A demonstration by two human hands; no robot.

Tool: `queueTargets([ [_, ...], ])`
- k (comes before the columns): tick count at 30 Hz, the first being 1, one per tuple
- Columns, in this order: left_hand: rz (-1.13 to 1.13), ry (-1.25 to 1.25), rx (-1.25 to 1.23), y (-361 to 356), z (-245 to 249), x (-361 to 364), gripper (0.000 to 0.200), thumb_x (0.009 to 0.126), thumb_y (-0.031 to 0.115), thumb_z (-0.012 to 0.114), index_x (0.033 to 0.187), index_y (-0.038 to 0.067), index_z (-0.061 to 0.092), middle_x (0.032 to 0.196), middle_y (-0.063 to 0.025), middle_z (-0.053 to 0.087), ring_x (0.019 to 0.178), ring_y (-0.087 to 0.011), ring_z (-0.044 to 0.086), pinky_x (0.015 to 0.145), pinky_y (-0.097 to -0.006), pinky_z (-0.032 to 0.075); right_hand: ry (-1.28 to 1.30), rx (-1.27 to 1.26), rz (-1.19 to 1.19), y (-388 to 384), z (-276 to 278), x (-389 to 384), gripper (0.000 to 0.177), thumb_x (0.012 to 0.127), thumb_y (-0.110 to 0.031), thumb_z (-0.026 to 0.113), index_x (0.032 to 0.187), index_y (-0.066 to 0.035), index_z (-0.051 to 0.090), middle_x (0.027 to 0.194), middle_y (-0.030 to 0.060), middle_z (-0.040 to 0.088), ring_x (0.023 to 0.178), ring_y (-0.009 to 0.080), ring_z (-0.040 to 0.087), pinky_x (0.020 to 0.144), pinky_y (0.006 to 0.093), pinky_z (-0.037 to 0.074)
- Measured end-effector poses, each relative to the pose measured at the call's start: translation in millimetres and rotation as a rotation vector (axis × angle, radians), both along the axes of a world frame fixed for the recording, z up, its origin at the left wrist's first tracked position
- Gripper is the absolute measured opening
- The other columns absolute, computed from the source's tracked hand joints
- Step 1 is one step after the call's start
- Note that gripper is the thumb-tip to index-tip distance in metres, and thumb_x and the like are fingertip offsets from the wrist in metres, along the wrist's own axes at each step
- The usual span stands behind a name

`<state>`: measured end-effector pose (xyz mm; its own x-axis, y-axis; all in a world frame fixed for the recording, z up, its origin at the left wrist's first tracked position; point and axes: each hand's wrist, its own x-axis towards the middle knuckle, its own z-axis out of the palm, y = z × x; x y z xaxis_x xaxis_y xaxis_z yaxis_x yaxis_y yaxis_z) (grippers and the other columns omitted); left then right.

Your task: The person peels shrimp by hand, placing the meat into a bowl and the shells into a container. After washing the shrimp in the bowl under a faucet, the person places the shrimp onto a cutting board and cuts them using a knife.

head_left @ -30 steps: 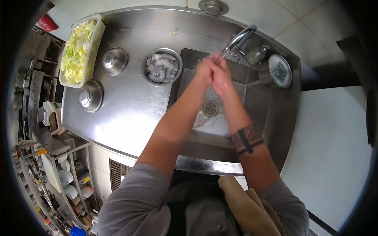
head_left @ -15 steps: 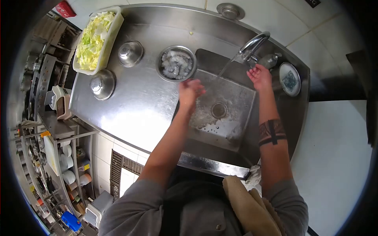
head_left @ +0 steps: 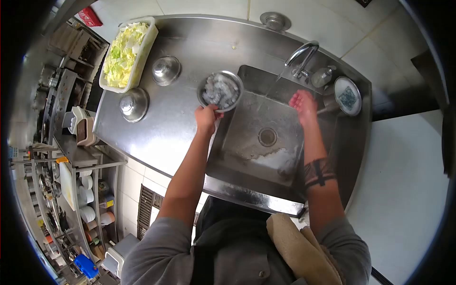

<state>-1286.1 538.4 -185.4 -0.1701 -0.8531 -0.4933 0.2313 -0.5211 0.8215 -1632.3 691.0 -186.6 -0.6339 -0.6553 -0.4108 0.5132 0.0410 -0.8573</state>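
My left hand (head_left: 207, 118) grips the near rim of a round metal bowl (head_left: 221, 90), which stands beside the sink's left edge. Greyish pieces that look like peeled shrimp fill the bowl. Over the right part of the sink (head_left: 256, 142) is my right hand (head_left: 304, 105), fingers somewhat curled and blurred, apart from the tap. Water runs from the curved tap (head_left: 304, 49) into the sink, just left of my right hand. Whether anything lies in my right hand's fingers is hard to see.
A white container (head_left: 147, 45) of chopped cabbage stands at the left, beside two metal domes or upturned bowls (head_left: 166, 70). Behind the tap are a soap bottle (head_left: 323, 77) and a round dish (head_left: 347, 96). A shelf rack (head_left: 97, 190) stands at lower left.
My left hand has closed on the bowl's rim. My right hand has come away from the tap area, toward the sink. Water was running before too.
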Motion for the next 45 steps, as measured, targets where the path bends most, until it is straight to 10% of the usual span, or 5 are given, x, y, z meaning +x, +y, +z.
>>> queueTargets([
  [10,-0.285,-0.358,-0.249,83,72,-25,0.016,0.085,0.004,0.063,0.093,-0.010,0.062,0.082,-0.0205,0.071,0.061,-0.0261,0.071,0.053,-0.0362,0.057,1.355,0.138,0.356,-7,48,188,0.065,0.104,-0.038,0.062,0.160,-0.016,0.040,0.162,0.0290,0.034,0.146,0.0492,0.036,0.122,0.0525,0.029],
  [14,-0.451,-0.835,-0.694,93,99,-40,0.028,0.090,0.019,0.066,0.086,-0.008,0.061,0.088,-0.0354,0.068,0.079,-0.0528,0.068,0.076,-0.0551,0.057,1.189,0.168,0.171,-4,26,204,0.066,0.107,-0.043,0.052,0.164,-0.017,0.032,0.163,0.0319,0.030,0.149,0.0508,0.030,0.123,0.0553,0.023],
  [21,-0.675,-1.124,-0.968,120,127,-69,0.030,0.096,0.023,0.065,0.103,-0.006,0.063,0.100,-0.0328,0.070,0.088,-0.0463,0.074,0.074,-0.0511,0.062,0.987,0.031,0.141,1,-20,225,0.058,0.109,-0.035,0.049,0.159,-0.006,0.037,0.164,0.0242,0.033,0.149,0.0440,0.034,0.122,0.0490,0.028],
  [23,-0.738,-1.163,-0.951,126,125,-75,0.029,0.096,0.020,0.065,0.107,-0.006,0.064,0.103,-0.0341,0.070,0.089,-0.0448,0.075,0.073,-0.0489,0.063,0.262,-0.376,0.081,-5,17,248,0.057,0.107,-0.031,0.051,0.157,-0.006,0.038,0.162,0.0211,0.037,0.148,0.0409,0.035,0.122,0.0477,0.029],
  [45,-1.064,-1.440,-1.432,162,218,40,0.051,0.083,0.014,0.075,0.127,-0.009,0.065,0.110,-0.0392,0.068,0.093,-0.0354,0.077,0.065,-0.0336,0.063,0.598,0.039,0.033,14,36,379,0.054,0.102,-0.031,0.058,0.152,-0.011,0.048,0.161,0.0206,0.040,0.147,0.0387,0.040,0.123,0.0498,0.028],
])
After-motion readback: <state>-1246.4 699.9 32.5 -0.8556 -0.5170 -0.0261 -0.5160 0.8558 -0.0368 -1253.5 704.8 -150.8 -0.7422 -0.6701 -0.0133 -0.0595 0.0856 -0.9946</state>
